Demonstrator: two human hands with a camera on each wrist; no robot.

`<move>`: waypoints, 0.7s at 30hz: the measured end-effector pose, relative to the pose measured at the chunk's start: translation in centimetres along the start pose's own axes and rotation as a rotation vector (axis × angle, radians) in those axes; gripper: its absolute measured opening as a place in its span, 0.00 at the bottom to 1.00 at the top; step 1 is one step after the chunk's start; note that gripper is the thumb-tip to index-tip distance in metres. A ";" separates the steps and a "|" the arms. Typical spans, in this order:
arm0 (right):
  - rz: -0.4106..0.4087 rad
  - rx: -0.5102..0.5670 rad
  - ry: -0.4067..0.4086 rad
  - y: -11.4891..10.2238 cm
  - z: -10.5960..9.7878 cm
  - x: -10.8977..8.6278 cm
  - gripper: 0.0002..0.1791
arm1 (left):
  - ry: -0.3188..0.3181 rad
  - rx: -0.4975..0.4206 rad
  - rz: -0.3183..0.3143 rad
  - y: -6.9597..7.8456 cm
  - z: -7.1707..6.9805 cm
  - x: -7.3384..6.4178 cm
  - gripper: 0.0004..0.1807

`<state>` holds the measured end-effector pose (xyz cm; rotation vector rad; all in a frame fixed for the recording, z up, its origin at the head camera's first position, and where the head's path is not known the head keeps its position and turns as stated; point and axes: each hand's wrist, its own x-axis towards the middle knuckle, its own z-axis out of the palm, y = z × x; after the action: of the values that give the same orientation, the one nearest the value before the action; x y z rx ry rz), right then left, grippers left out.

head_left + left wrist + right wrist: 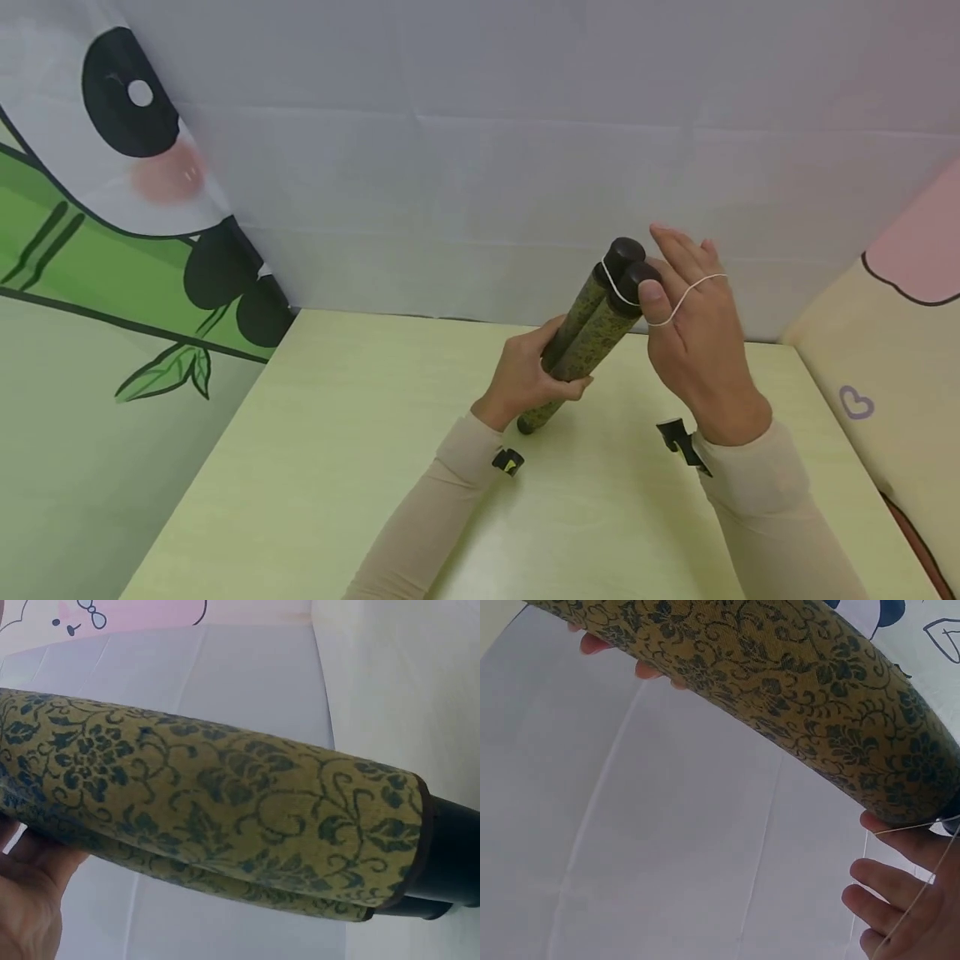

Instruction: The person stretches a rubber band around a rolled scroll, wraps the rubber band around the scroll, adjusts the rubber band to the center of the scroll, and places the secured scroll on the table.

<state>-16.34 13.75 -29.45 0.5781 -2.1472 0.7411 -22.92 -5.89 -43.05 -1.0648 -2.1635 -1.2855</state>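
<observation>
Two scroll rolls [600,337], side by side and tilted, are covered in yellow-green cloth with a dark floral pattern and have black end knobs [626,250]. My left hand [525,371] grips both around their lower part, thumb and fingers on opposite sides. A thin white cord or band [693,283] loops round the upper ends and stretches over the back of my right hand [701,342]. That hand's fingers are nearly straight inside the loop, its thumb beside the nearer knob. In the right wrist view, one finger touches the patterned roll [795,697] near its end.
A pale yellow-green table [337,417] lies below the hands. Behind it hangs a light grey sheet [450,208]. Printed cartoon panels stand at the left [150,308] and right [892,358]. Small black devices are strapped at the left cuff [508,461] and right cuff [682,446].
</observation>
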 end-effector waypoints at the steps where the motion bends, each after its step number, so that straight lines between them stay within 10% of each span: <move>1: 0.010 0.026 -0.019 -0.4 0.1 0.0 0.48 | -0.006 -0.022 0.000 0.0 -0.2 -0.2 0.43; 9: 0.226 0.299 -0.173 -2.2 0.3 -0.1 0.47 | -0.057 -0.176 0.037 0.2 -1.3 -1.4 0.43; 14: 0.416 0.252 -0.224 -2.0 0.1 0.5 0.40 | -0.058 -0.200 0.050 0.1 -1.0 -1.2 0.42; 21: 0.446 0.140 -0.178 -1.7 0.4 -0.5 0.41 | -0.004 -0.223 0.024 -0.1 -0.6 -1.3 0.43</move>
<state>-15.24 12.30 -29.54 0.2382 -2.4369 1.1234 -22.24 -6.97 -43.65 -1.1748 -2.0391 -1.5419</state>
